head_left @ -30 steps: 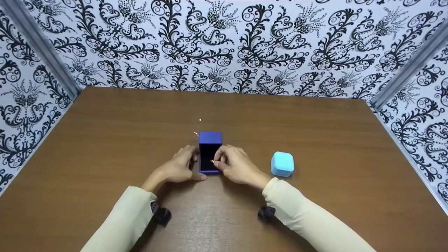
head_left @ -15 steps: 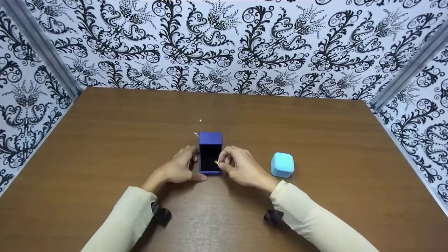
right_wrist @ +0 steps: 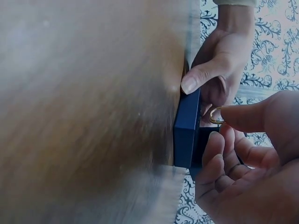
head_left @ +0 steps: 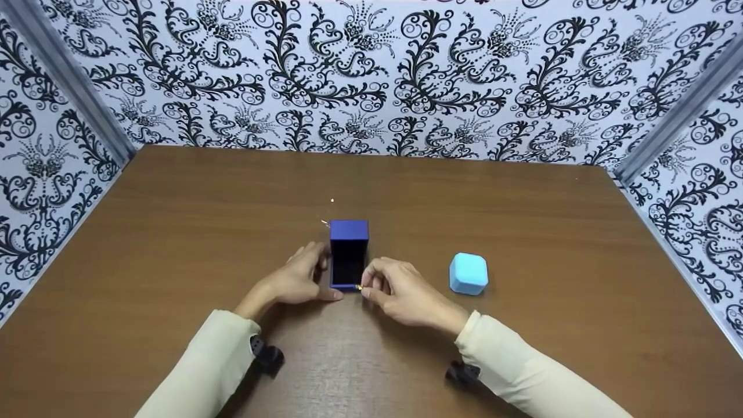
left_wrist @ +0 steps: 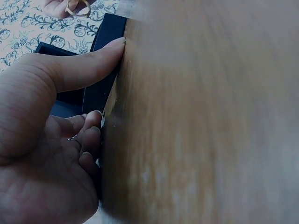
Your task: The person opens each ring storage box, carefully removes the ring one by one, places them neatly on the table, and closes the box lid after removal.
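Observation:
In the head view a dark blue ring box (head_left: 349,230) stands on the table with its lid up and its dark inside facing me. My left hand (head_left: 295,281) holds it from the left, the thumb at its front edge and the fingers along its side. Between thumb and fingertip my right hand (head_left: 400,293) pinches a gold ring (right_wrist: 212,119), just off the box's front right corner. The right wrist view shows the ring upright beside the box, the other fingers curled below it.
A light blue rounded box (head_left: 468,273) sits closed to the right of my right hand. Behind the blue box lies a small thin shiny thing (head_left: 325,221), with a tiny bright speck farther back. Patterned walls border the brown table (head_left: 232,197).
My right hand has drawn the ring from inside the box toward me and slightly right, to the front corner. The left hand and the boxes stay where they were.

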The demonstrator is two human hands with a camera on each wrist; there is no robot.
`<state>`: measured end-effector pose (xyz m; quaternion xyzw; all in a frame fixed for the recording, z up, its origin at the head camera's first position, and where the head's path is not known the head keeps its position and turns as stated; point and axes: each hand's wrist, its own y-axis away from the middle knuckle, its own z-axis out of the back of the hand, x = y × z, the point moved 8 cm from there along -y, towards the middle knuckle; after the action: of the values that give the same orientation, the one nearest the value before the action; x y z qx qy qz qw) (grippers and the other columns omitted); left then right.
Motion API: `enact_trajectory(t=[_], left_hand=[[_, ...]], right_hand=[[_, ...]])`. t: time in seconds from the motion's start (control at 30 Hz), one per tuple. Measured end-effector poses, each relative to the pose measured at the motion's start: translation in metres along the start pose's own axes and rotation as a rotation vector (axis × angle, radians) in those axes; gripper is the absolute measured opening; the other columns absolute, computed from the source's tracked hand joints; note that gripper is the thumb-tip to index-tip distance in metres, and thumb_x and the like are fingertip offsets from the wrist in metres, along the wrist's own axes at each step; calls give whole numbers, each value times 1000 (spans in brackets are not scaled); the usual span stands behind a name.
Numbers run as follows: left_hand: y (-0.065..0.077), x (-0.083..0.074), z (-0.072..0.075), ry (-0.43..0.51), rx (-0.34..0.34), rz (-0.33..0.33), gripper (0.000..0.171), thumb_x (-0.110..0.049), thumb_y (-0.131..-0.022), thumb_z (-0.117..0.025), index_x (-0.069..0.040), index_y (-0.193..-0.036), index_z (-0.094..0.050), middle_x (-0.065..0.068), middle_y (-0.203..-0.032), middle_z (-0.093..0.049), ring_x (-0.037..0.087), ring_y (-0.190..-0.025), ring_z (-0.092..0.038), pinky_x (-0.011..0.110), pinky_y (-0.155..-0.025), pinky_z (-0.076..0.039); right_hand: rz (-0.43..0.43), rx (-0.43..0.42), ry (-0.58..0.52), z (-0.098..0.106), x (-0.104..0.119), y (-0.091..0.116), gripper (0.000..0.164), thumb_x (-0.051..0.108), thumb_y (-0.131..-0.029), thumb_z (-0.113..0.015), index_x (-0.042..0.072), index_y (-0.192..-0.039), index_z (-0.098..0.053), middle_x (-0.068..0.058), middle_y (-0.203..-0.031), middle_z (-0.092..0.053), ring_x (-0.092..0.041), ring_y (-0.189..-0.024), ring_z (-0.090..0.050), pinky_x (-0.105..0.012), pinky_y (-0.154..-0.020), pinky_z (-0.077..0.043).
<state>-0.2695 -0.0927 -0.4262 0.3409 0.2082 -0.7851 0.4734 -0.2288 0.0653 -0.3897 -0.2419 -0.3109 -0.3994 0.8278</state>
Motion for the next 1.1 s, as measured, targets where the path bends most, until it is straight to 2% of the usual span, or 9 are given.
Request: enact_trajectory(t=[0.4, 0.57, 0.73, 1.1], left_hand=[[1, 0, 1, -6, 2, 18, 61, -27, -72, -92, -6, -116, -54, 6, -100, -50, 24, -95, -42, 42, -86, -34], [0, 0, 0, -3, 4, 17, 58, -27, -72, -91, -7, -113, -54, 6, -99, -49, 24, -94, -42, 42, -86, -33], [1, 0, 0, 5, 7, 13, 58, -26, -73, -91, -6, -111, -53, 6, -99, -49, 24, -93, -41, 41, -85, -31], [0, 1, 0, -3, -3, 6, 57, -25, -72, -91, -5, -112, -54, 6, -98, -49, 24, -93, -41, 40, -84, -32]], right_hand=[[5, 92, 65, -13, 2, 10, 7, 9, -92, -70, 13, -91, -65, 10, -81, -53, -9, -74, -53, -26, -68, -45], [29, 97, 123, -17, 2, 11, 13, 8, -90, -73, 17, -87, -64, 11, -78, -52, -9, -72, -52, -26, -67, -43], [53, 90, 156, -19, 3, 12, 14, 6, -87, -74, 15, -84, -65, 8, -76, -54, -8, -71, -52, -26, -66, -43], [14, 137, 186, -24, 3, 10, 9, 10, -87, -75, 17, -84, -71, 9, -76, -53, -6, -71, -49, -28, -68, -43]])
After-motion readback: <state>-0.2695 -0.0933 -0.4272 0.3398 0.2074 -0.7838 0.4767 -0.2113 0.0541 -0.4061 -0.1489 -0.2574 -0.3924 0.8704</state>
